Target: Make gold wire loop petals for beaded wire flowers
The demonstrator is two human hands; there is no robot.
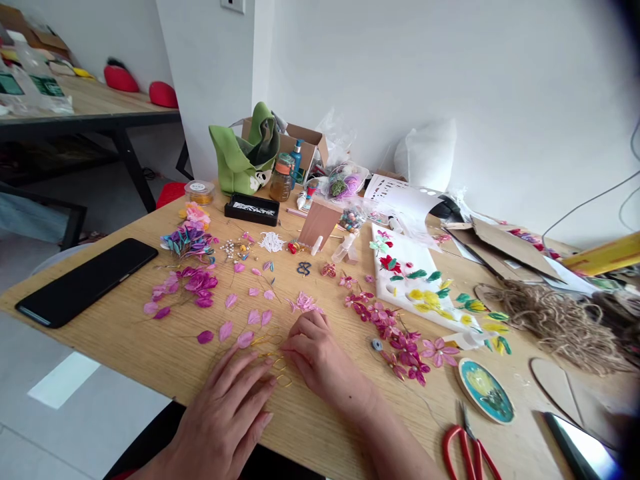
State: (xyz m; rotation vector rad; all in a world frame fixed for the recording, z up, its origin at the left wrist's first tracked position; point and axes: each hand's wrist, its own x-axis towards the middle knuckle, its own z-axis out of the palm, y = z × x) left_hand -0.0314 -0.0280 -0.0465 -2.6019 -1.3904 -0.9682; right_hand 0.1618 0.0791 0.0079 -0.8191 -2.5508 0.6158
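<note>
My left hand (233, 407) lies open and flat, fingers stretched and close together, its fingertips over thin gold wire loops (284, 381) on the table. Beside it, my right hand (317, 353) is closed, thumb and fingers pinched where the gold wire runs up to them; the exact grip is partly hidden. Just beyond the left fingertips lies a pale pink petal (245, 340). A dark magenta petal (205, 337) is further left. Past the right hand's knuckles sits a small pile of pink strips (306, 302). Magenta wire flowers (390, 323) spread to the right.
Red-handled pliers (467, 443) lie near right, below a round painted dish (485, 390). A black phone (87, 280) rests at left. Behind stand a black tray (253, 208), a jar (281, 179) and a green bag (237, 160). Brown twine (545, 317) is heaped at right.
</note>
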